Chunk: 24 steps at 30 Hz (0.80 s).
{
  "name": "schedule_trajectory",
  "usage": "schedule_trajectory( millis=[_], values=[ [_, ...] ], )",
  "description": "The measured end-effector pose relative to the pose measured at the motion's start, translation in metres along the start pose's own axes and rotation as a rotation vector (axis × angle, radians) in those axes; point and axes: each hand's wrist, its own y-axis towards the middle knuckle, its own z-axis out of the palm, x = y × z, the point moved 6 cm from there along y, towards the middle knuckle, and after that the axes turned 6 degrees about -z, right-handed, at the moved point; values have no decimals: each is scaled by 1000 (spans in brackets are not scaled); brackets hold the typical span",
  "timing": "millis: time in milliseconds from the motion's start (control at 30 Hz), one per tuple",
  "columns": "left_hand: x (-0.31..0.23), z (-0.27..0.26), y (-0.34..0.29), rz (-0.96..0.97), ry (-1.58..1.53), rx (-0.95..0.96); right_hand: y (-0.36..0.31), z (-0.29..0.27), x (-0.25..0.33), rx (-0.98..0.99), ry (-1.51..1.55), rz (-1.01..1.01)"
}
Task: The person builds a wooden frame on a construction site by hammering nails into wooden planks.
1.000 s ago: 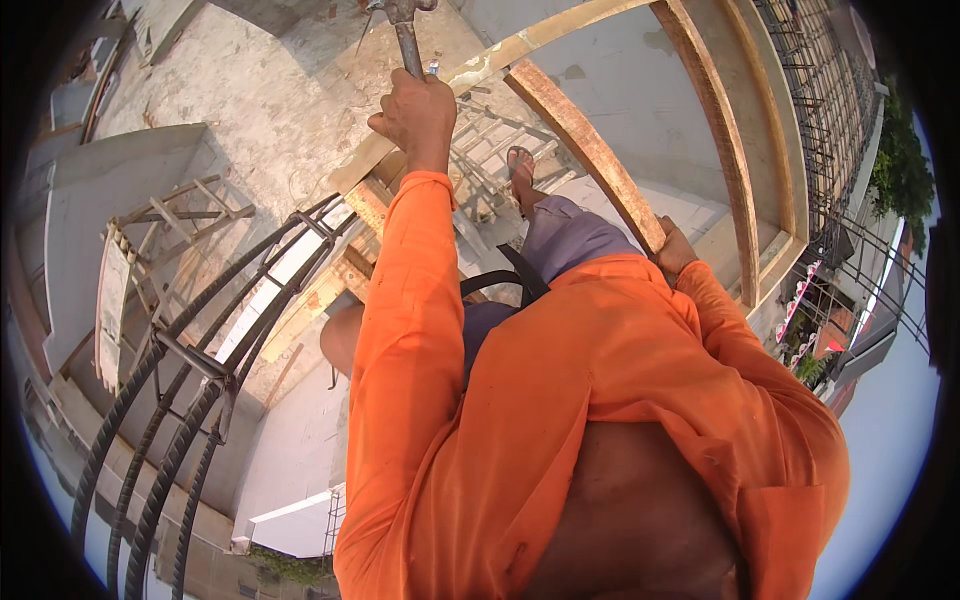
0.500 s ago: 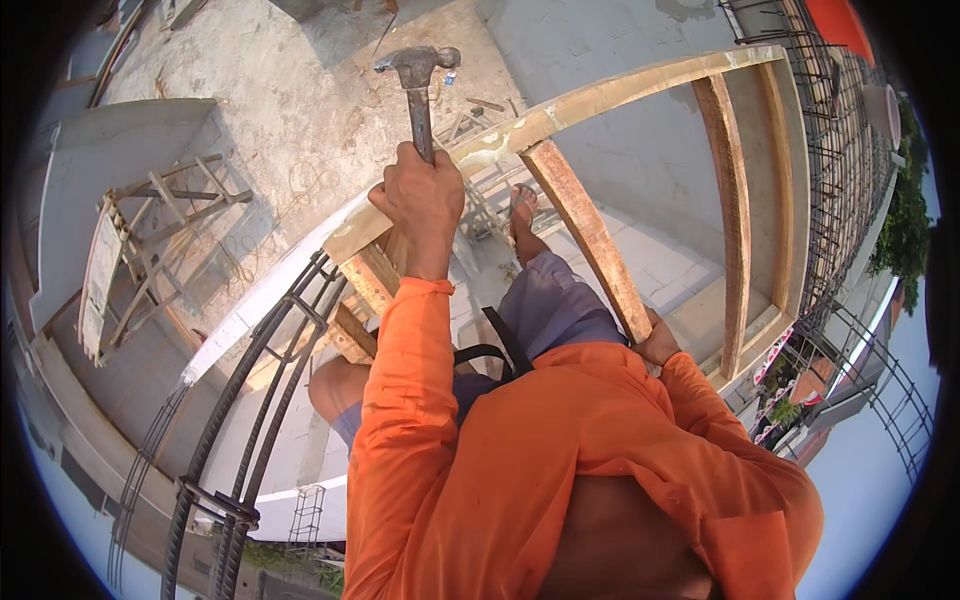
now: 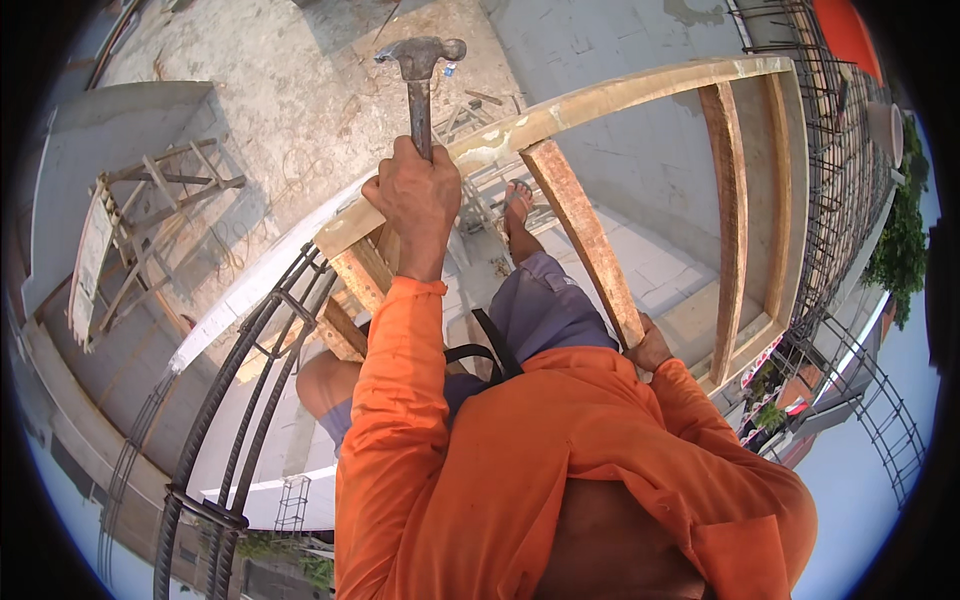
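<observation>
My left hand point(image 3: 415, 205) is raised in an orange sleeve and grips the handle of a steel claw hammer point(image 3: 421, 70), whose head points up and away over the concrete floor below. My right hand point(image 3: 650, 347) holds the lower end of a slanted wooden board point(image 3: 582, 240). That board runs up to the long top rail of a wooden formwork frame point(image 3: 640, 90). My foot in a sandal point(image 3: 517, 205) rests on a ladder rung below.
A rebar cage column point(image 3: 255, 370) rises at the left, close to my knee. A wooden trestle point(image 3: 140, 230) stands on the concrete floor far below. More rebar mesh point(image 3: 850, 150) lines the right edge, with trees and buildings beyond.
My left hand has come down and toward me with the hammer, which is now fully in view. My head has tilted, so the frame shifted left and lower. My right hand stays on the board.
</observation>
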Motion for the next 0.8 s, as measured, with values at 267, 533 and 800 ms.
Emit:
schedule_trajectory(
  millis=[267, 533, 800],
  values=[
    [0, 0, 0, 17, 16, -8, -2, -3, -10, 103, 54, 241],
    [-1, -2, -2, 37, 39, -44, -12, -3, -11, 61, 174, 143],
    [0, 1, -1, 3, 99, -27, -10, 9, -10, 25, 88, 46]
  ],
)
